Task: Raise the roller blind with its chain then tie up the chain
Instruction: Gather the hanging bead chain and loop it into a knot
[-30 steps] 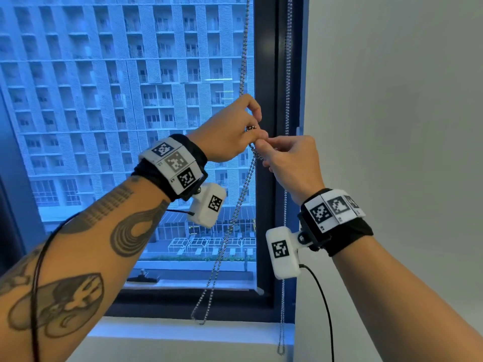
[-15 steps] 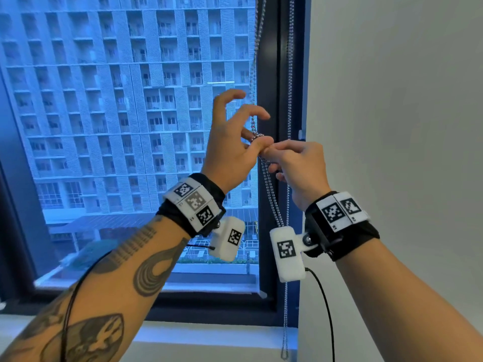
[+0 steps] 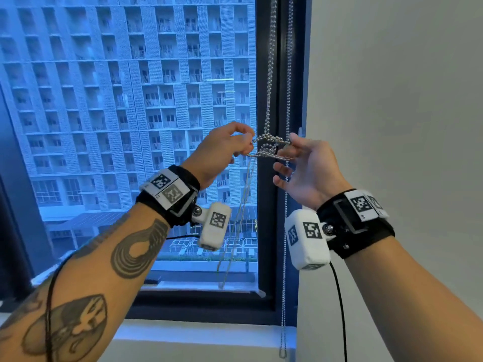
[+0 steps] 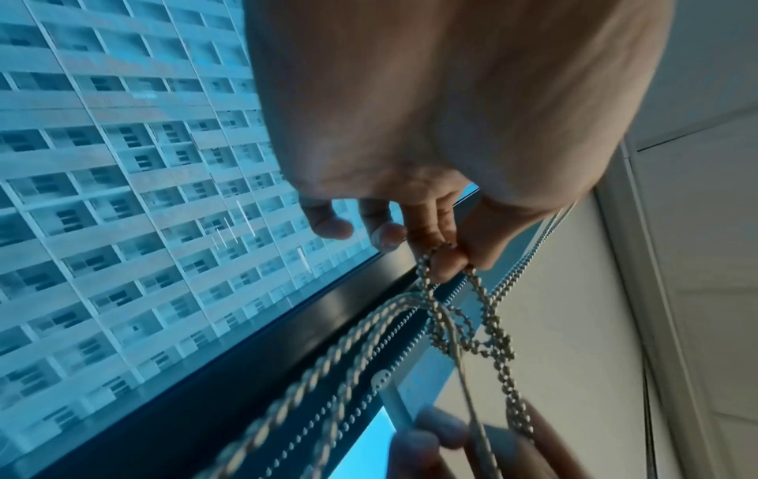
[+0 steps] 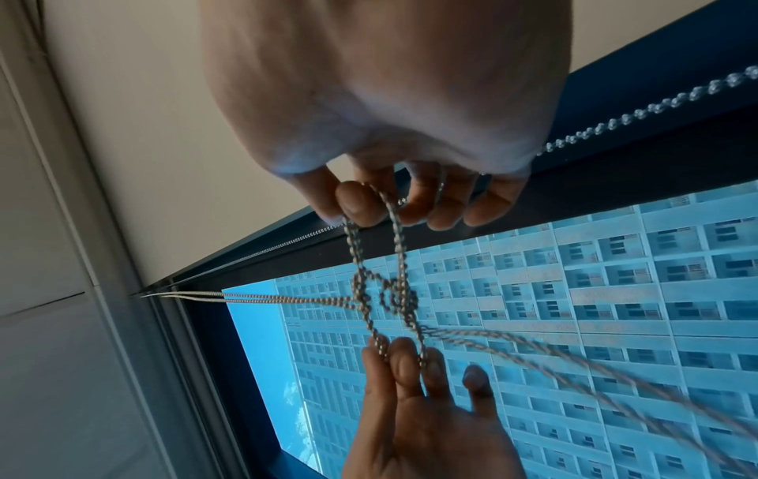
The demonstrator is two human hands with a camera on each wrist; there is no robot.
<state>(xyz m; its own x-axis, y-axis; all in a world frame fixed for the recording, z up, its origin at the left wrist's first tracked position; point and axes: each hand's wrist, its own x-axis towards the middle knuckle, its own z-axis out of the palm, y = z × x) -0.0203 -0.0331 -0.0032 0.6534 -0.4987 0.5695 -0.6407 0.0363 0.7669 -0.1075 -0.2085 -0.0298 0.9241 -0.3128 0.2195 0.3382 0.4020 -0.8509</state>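
The metal bead chain (image 3: pixel 270 74) hangs down along the dark window frame and ends in a loose knot (image 3: pixel 269 147) between my hands. My left hand (image 3: pixel 247 146) pinches the chain at the knot's left side. My right hand (image 3: pixel 286 150) pinches it at the right side, its other fingers spread. In the left wrist view my fingertips (image 4: pixel 447 259) hold a strand above the knot (image 4: pixel 471 340). In the right wrist view thumb and finger (image 5: pixel 361 207) hold two strands that lead to the knot (image 5: pixel 385 291). A slack loop (image 3: pixel 235 220) dangles blurred below my left hand. The blind itself is out of view.
A second chain strand (image 3: pixel 284 283) hangs straight down past the right wrist to the white sill (image 3: pixel 198 338). The dark window frame (image 3: pixel 264 231) stands behind the knot, and a plain wall (image 3: pixel 392 100) lies to the right. Wrist cameras hang under both wrists.
My hands have drawn apart, left hand to the left and right hand to the right, stretching the knot between them. The left fingers, spread before, now curl on the chain. The slack loop swings.
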